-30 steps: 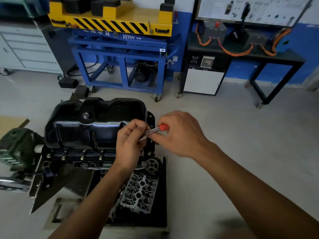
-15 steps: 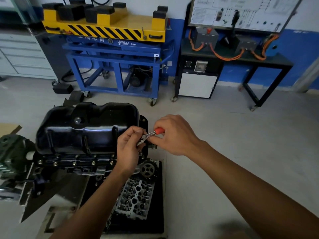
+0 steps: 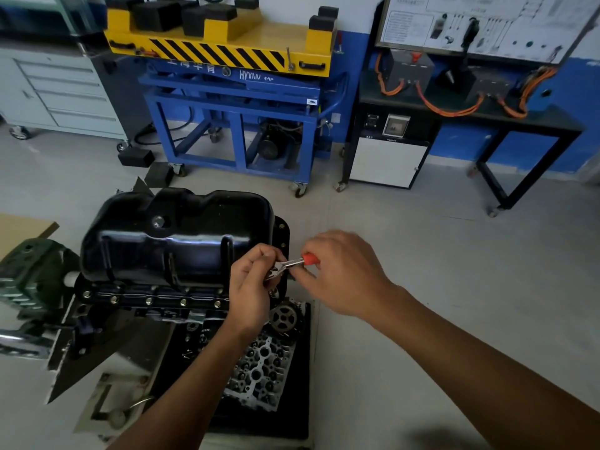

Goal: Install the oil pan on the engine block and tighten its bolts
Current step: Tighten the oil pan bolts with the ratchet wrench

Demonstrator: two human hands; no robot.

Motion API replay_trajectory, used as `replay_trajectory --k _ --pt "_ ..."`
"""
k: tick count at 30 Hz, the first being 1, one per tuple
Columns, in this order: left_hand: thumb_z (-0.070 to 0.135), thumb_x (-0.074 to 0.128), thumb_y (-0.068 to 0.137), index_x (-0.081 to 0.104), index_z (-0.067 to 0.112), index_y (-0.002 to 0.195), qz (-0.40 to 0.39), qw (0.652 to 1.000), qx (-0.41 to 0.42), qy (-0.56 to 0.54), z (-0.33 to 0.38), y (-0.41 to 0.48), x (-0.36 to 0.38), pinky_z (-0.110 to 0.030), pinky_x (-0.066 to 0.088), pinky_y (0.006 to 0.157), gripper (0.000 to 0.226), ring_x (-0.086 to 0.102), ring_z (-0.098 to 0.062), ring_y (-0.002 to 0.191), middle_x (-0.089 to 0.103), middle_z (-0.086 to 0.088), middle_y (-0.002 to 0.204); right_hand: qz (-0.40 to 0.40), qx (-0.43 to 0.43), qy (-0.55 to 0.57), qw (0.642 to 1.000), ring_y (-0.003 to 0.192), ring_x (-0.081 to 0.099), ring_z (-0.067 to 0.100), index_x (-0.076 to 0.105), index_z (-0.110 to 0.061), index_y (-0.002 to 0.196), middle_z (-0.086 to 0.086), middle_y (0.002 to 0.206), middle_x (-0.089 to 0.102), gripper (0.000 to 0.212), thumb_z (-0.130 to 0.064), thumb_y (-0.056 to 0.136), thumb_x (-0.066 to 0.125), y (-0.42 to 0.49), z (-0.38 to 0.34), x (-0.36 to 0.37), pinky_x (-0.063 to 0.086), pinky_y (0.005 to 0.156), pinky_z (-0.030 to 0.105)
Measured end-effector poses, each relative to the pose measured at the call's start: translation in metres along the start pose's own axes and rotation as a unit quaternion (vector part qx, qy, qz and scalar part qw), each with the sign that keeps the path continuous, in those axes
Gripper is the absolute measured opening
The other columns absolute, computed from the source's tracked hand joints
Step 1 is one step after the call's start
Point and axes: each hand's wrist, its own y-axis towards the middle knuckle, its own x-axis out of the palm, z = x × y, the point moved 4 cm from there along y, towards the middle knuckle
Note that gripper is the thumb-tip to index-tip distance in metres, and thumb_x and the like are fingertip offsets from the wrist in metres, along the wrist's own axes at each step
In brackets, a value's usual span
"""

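Note:
A glossy black oil pan [image 3: 168, 241] sits upside-up on the engine block [image 3: 156, 303], with a row of bolt heads along its near flange. At the pan's right end my left hand [image 3: 253, 287] pinches the metal head of a small ratchet wrench [image 3: 292, 264] with a red handle. My right hand [image 3: 341, 271] grips that red handle, fingers curled round it. The bolt under the wrench is hidden by my fingers.
A cylinder head [image 3: 259, 371] and a sprocket [image 3: 284, 318] lie on a black mat below the block. A green part [image 3: 29, 274] sits at the left. A blue and yellow lift cart [image 3: 233, 102] and a black test bench [image 3: 454, 118] stand behind on the grey floor.
My view has shifted slightly. Both hands stay on the wrench at the pan's right end; the red handle has swung a little.

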Motion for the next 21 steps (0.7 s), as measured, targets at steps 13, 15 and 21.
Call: replay_trajectory --k 13,15,21 --pt "0.018 0.042 0.094 0.064 0.013 0.116 -0.071 0.997 0.012 0.031 -0.009 0.004 0.011 -0.014 0.035 0.05 0.032 0.043 -0.001 0.052 0.053 0.014 0.062 -0.059 -0.067 -0.076 0.993 0.082 0.048 0.019 0.051 -0.024 0.067 -0.005 0.074 0.053 0.022 -0.023 0.086 0.063 0.059 0.02 0.004 0.03 0.076 0.034" --pt "0.024 0.045 0.094 0.061 0.016 0.123 -0.046 0.999 0.002 0.001 -0.007 0.007 0.007 -0.017 0.031 0.046 0.034 0.037 -0.003 0.048 0.047 0.011 0.058 -0.028 -0.098 -0.079 0.992 0.086 0.046 0.019 0.049 -0.025 0.07 -0.006 0.075 0.048 0.021 -0.023 0.086 0.063 0.076 0.012 0.01 0.028 0.076 0.034" --pt "0.042 0.05 0.092 0.062 0.003 0.117 -0.041 0.997 0.052 0.042 -0.002 0.004 0.01 -0.021 0.026 0.043 0.048 0.028 -0.01 0.043 0.036 0.005 0.05 0.07 -0.044 -0.002 0.997 0.064 0.038 0.017 0.043 -0.022 0.062 -0.007 0.064 0.041 0.035 -0.015 0.081 0.072 0.046 0.023 0.009 0.029 0.062 0.03"
